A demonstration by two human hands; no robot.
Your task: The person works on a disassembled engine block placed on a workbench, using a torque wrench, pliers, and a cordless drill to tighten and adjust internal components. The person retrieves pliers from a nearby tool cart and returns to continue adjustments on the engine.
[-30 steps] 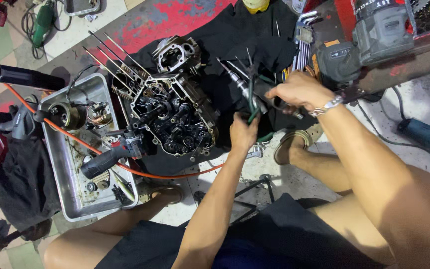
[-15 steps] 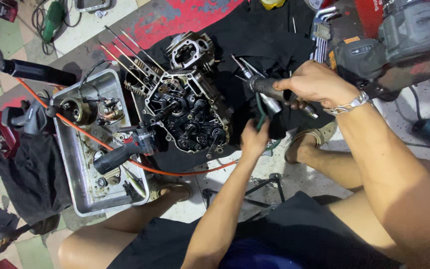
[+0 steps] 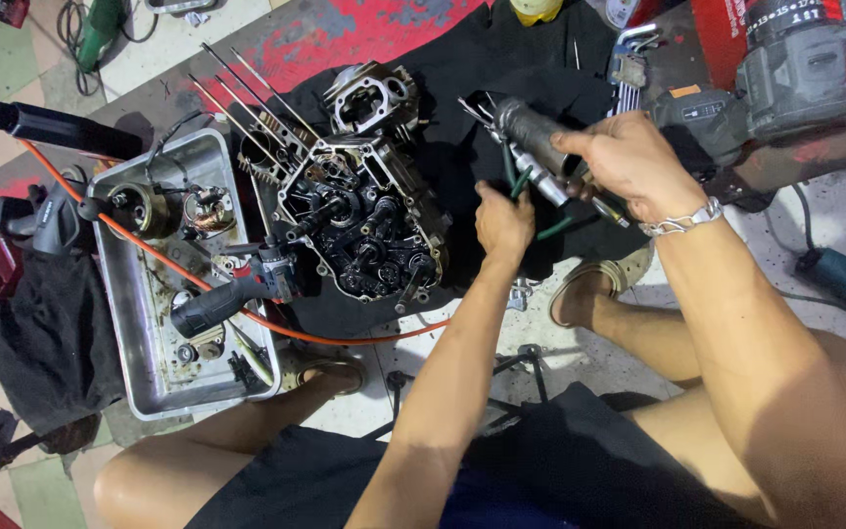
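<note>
A grey cylindrical power tool [image 3: 531, 137] is held up in the right hand [image 3: 629, 167], closed around its body, above the black cloth [image 3: 501, 59] and just right of the opened engine case [image 3: 364, 230]. The left hand [image 3: 503, 223] is closed on green-handled pliers [image 3: 519, 181], whose handles lie against the tool's lower end. The step in hand is judged to be fitting or adjusting something on the tool rather than work on the engine itself. A steady grip and fine alignment at the tool's end would be called for next. A metal tray [image 3: 149, 377] of small parts lies to the left on the floor, crossed by an orange hose [image 3: 164, 260].
</note>
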